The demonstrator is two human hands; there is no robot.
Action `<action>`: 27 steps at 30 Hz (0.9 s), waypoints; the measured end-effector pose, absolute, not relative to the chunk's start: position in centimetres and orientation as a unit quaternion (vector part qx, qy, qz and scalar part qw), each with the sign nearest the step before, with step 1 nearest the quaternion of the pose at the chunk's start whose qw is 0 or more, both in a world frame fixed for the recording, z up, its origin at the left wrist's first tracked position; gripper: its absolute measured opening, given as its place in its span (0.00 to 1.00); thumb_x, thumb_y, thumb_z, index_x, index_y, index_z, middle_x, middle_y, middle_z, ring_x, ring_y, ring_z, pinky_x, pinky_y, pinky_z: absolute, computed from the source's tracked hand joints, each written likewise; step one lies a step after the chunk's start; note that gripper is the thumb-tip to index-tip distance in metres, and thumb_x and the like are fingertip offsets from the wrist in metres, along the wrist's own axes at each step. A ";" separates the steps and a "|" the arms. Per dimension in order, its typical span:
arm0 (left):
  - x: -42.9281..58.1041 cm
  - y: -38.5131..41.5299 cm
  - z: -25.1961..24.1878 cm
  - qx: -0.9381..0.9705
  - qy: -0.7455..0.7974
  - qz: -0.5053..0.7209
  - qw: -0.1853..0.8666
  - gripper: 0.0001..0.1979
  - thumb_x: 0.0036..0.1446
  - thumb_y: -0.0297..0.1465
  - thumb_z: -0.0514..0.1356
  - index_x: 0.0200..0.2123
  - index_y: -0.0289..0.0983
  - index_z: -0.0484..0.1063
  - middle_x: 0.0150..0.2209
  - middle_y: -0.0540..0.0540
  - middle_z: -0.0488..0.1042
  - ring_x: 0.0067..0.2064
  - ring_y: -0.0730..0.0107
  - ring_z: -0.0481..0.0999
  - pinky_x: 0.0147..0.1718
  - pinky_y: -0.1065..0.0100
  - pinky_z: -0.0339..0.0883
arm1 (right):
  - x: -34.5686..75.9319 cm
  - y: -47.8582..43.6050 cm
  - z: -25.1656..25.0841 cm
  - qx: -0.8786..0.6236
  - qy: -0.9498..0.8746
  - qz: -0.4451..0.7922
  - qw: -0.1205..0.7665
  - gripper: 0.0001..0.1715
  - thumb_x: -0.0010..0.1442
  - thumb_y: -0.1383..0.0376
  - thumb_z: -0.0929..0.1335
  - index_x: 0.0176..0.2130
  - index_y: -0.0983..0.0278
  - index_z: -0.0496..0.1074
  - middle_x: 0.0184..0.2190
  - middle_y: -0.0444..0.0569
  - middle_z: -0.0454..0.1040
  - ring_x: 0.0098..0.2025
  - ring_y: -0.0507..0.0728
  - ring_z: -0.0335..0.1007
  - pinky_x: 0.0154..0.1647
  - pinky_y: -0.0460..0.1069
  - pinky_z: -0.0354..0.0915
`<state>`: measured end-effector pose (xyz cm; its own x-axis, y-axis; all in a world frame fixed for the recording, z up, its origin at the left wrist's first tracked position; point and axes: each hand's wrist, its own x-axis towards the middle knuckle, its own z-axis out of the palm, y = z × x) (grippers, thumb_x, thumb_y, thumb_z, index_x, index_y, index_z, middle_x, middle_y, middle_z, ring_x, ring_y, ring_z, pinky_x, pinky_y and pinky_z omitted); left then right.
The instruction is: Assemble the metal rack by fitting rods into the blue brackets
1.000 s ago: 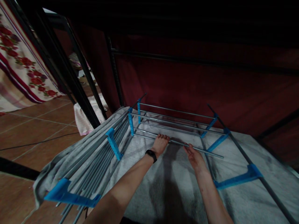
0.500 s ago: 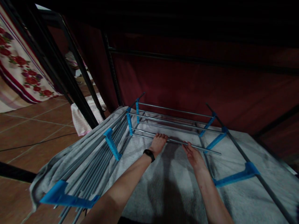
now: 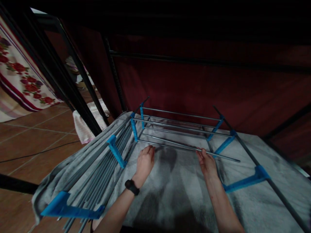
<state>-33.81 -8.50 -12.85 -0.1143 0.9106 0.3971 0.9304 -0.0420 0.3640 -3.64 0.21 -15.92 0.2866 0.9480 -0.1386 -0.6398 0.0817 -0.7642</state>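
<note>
A loose thin metal tube (image 3: 218,155) slants across a partly assembled rack, its right end sticking out past the blue brackets. My right hand (image 3: 207,163) has its thumb and fingers on this tube near the right side. My left hand (image 3: 145,160), with a black band on the wrist, hovers in front of the crossbars, fingers loosely bent and nothing seen in them. Several crossbars (image 3: 182,114) join the blue plastic brackets (image 3: 134,129) on the left to the blue brackets (image 3: 224,145) on the right. A long dark side pole (image 3: 247,150) runs through the right brackets.
Many loose grey tubes (image 3: 97,181) lie bundled at left beside more blue brackets (image 3: 73,208). Everything rests on a grey blanket (image 3: 175,194). Black metal frame posts (image 3: 82,110) stand at left, with a dark red curtain (image 3: 182,84) behind. A tiled floor (image 3: 55,129) shows beyond.
My left hand has let go of the tube and moved left and toward me. The tube's right end has shifted right and nearer, with my right hand on it.
</note>
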 end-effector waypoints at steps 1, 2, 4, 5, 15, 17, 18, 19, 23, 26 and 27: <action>-34.5 -8.9 -13.5 -0.653 -0.700 -0.290 0.000 0.16 0.68 0.27 0.50 0.51 0.37 0.75 0.52 0.40 0.76 0.52 0.57 0.75 0.54 0.59 0.68 | -3.6 0.0 -16.1 -0.381 -0.203 0.562 0.705 0.15 0.43 0.63 0.82 0.27 0.64 0.77 0.30 0.43 0.81 0.38 0.52 0.79 0.51 0.51 0.76; -35.2 -9.2 -14.2 -0.642 -0.705 -0.299 -0.020 0.16 0.68 0.27 0.50 0.50 0.36 0.76 0.51 0.40 0.76 0.52 0.58 0.75 0.55 0.59 0.69 | -3.6 -0.3 -16.3 -0.383 -0.203 0.563 0.704 0.15 0.42 0.63 0.82 0.27 0.64 0.77 0.30 0.43 0.81 0.38 0.52 0.79 0.50 0.51 0.76; -36.3 -9.8 -15.6 -0.621 -0.715 -0.314 -0.056 0.16 0.67 0.26 0.51 0.50 0.36 0.76 0.50 0.40 0.77 0.51 0.59 0.77 0.54 0.60 0.70 | -3.8 -0.9 -16.9 -0.387 -0.207 0.564 0.700 0.16 0.41 0.61 0.82 0.28 0.64 0.77 0.31 0.44 0.82 0.38 0.53 0.79 0.48 0.51 0.77; -36.7 -10.1 -16.3 -0.612 -0.721 -0.318 -0.070 0.16 0.66 0.26 0.51 0.50 0.36 0.76 0.50 0.40 0.77 0.51 0.59 0.77 0.54 0.60 0.70 | -3.9 -1.2 -17.2 -0.389 -0.207 0.564 0.698 0.17 0.41 0.61 0.82 0.29 0.64 0.78 0.32 0.43 0.82 0.38 0.53 0.79 0.48 0.51 0.77; -37.3 -16.9 -19.7 -0.576 -0.766 -0.273 -0.084 0.16 0.64 0.25 0.50 0.47 0.37 0.77 0.51 0.39 0.77 0.53 0.54 0.76 0.56 0.54 0.72 | -3.4 -5.8 -21.7 -0.465 -0.187 0.585 0.638 0.12 0.44 0.60 0.80 0.25 0.59 0.76 0.29 0.45 0.80 0.49 0.58 0.78 0.57 0.56 0.73; -37.8 -18.8 -20.1 -0.559 -0.784 -0.265 -0.042 0.17 0.64 0.25 0.49 0.48 0.36 0.75 0.52 0.37 0.75 0.55 0.52 0.74 0.57 0.53 0.70 | -3.2 -6.9 -22.5 -0.480 -0.183 0.588 0.625 0.11 0.44 0.61 0.79 0.25 0.59 0.76 0.29 0.44 0.80 0.48 0.58 0.78 0.57 0.56 0.73; -38.2 -19.5 -20.2 -0.548 -0.793 -0.266 -0.019 0.17 0.64 0.25 0.48 0.48 0.35 0.74 0.52 0.36 0.74 0.56 0.51 0.73 0.58 0.52 0.68 | -3.1 -7.4 -22.8 -0.484 -0.185 0.590 0.619 0.10 0.44 0.61 0.79 0.25 0.59 0.76 0.28 0.44 0.80 0.46 0.58 0.79 0.57 0.55 0.73; -38.7 -20.0 -20.3 -0.531 -0.803 -0.272 0.002 0.17 0.64 0.24 0.47 0.49 0.34 0.73 0.52 0.35 0.73 0.56 0.51 0.72 0.59 0.52 0.67 | -3.1 -7.9 -23.2 -0.487 -0.189 0.591 0.615 0.10 0.44 0.61 0.79 0.25 0.59 0.76 0.28 0.44 0.80 0.45 0.58 0.79 0.56 0.55 0.74; -41.0 -19.9 -20.2 -0.429 -0.845 -0.320 0.016 0.17 0.60 0.23 0.51 0.52 0.29 0.67 0.51 0.32 0.69 0.57 0.50 0.70 0.59 0.52 0.65 | -3.1 -9.6 -24.1 -0.492 -0.221 0.596 0.595 0.09 0.45 0.60 0.78 0.26 0.58 0.78 0.31 0.45 0.81 0.39 0.57 0.80 0.52 0.54 0.76; -42.3 -18.7 -20.2 -0.380 -0.860 -0.340 -0.029 0.24 0.58 0.21 0.52 0.59 0.27 0.61 0.53 0.31 0.68 0.57 0.53 0.71 0.57 0.55 0.67 | -3.0 -10.5 -24.5 -0.499 -0.240 0.601 0.577 0.09 0.47 0.58 0.78 0.29 0.58 0.79 0.34 0.47 0.82 0.42 0.58 0.80 0.54 0.56 0.75; -42.6 -18.2 -20.3 -0.374 -0.863 -0.337 -0.043 0.26 0.58 0.20 0.51 0.61 0.28 0.60 0.54 0.31 0.69 0.56 0.54 0.72 0.57 0.56 0.67 | -2.9 -10.7 -24.5 -0.503 -0.239 0.601 0.573 0.10 0.47 0.57 0.78 0.29 0.58 0.79 0.36 0.47 0.82 0.43 0.59 0.79 0.55 0.56 0.74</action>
